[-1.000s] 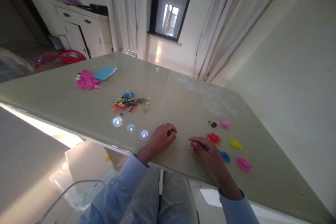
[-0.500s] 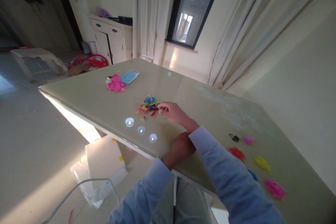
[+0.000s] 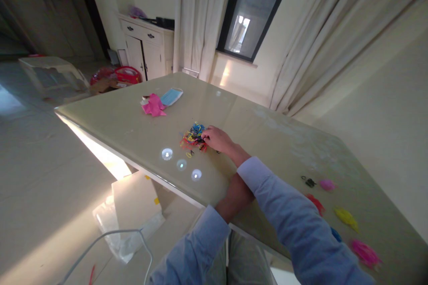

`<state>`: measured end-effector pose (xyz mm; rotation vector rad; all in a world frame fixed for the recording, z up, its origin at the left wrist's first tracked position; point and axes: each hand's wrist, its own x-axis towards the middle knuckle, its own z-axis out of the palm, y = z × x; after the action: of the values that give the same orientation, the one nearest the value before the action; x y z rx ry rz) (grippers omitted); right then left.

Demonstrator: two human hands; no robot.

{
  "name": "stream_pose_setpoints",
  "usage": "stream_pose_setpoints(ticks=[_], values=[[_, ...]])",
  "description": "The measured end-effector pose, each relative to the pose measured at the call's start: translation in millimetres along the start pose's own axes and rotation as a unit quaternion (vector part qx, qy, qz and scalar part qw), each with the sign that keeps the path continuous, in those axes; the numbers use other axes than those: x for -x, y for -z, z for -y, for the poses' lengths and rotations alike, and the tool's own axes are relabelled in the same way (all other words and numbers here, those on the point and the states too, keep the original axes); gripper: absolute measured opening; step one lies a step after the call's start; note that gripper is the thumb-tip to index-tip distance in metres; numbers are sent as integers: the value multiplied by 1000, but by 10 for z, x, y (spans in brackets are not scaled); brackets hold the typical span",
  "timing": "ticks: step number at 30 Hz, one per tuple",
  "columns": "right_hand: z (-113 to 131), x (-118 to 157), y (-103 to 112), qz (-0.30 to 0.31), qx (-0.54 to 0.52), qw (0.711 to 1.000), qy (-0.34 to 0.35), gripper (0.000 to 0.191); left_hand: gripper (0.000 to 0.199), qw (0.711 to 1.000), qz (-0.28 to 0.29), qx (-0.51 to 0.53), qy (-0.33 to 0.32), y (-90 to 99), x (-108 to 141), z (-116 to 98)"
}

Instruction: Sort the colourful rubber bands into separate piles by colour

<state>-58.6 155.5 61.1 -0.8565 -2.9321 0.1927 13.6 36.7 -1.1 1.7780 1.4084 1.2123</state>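
Note:
A tangled pile of small coloured rubber bands (image 3: 193, 137), in blue, yellow, red and black, lies on the table. My right hand (image 3: 217, 139) is at its right edge, with thumb and fingers pinched together on bands there; how many is too small to tell. A few loose bands (image 3: 189, 154) lie just in front of the pile. My left hand (image 3: 239, 193) rests near the table's front edge beneath my right forearm, which hides its fingers. At the right lie separate clusters: black bands (image 3: 310, 182), pink (image 3: 327, 184), red (image 3: 316, 204), yellow (image 3: 346, 218), blue (image 3: 336, 234) and magenta (image 3: 365, 253).
The glossy table (image 3: 267, 142) reflects several lights. A pink cloth-like piece (image 3: 154, 105) and a blue face mask (image 3: 171, 96) lie beyond the pile, to the left. On the floor at left are a board (image 3: 133, 200), plastic wrapping and a grey cable (image 3: 110, 232).
My right fingers have shifted slightly inward at the pile's edge. My left hand stays under the right forearm. The whole view has turned a little to the left.

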Motion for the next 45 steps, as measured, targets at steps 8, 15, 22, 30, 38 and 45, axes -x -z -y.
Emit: stream_pose_setpoints(ticks=[8,15,22,30,38,45], values=[[64,59,59,-10,24,1000,9,24,32,999,46,-19,17,94,36,-83],[56,80,38,-10,17,1000,22,20,32,998,57,-31,24,93,30,-63],[72,68,22,-5,2,999,40,21,35,996,63,-52,33,95,51,-40],[51,184,52,-54,-53,997,19,14,19,992,93,-78,16,142,60,-73],[78,832,110,-203,-257,945,-3,8,17,985,148,-86,-30,139,186,-130],[237,1586,231,-330,-582,729,-145,22,22,995,83,-50,-17,119,113,-77]])
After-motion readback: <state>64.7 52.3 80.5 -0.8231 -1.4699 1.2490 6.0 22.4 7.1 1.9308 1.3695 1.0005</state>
